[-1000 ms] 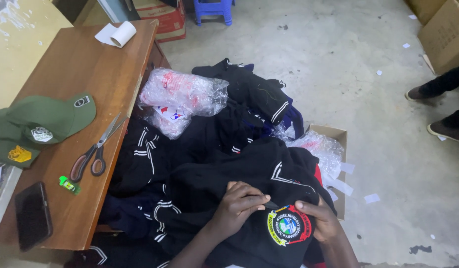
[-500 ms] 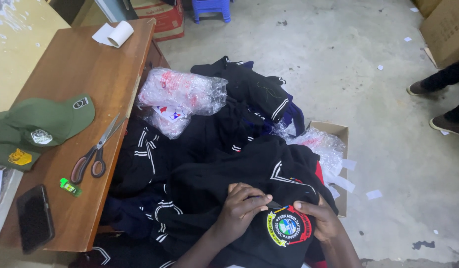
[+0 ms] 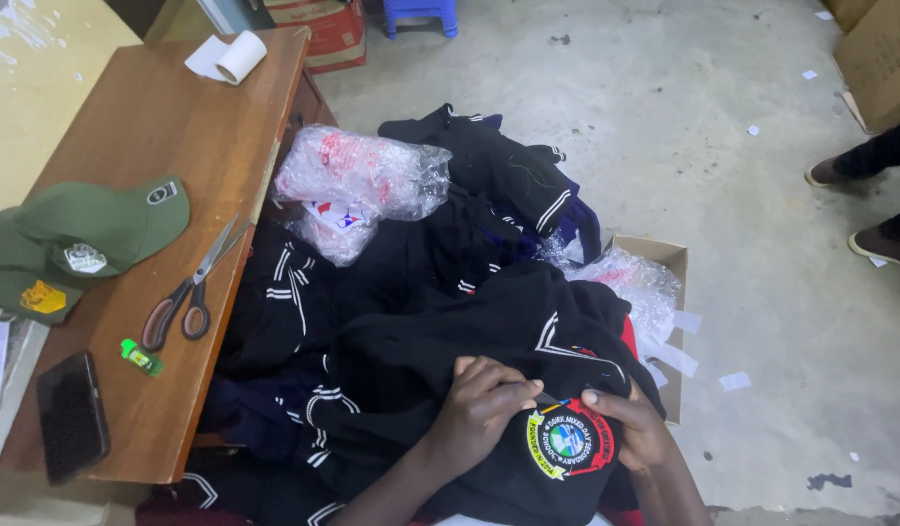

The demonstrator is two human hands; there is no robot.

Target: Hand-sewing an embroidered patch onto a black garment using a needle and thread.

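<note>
A black sweater with white stripe trim lies across my lap on top of a pile of similar dark garments. It carries a round embroidered badge in red, yellow and blue. My left hand rests on the sweater just left of the badge, fingers pinched on a thin pointed tool that reaches toward the badge's top edge. My right hand grips the fabric at the badge's right side, thumb on the cloth.
A wooden desk at the left holds scissors, a green cap, a dark phone, a small green object and a paper roll. Clear plastic bags sit on the pile. Beside it are a cardboard box and another person's feet.
Both hands stay at the badge; my left hand's fingers shift slightly on the thin tool. The view has drifted a little.
</note>
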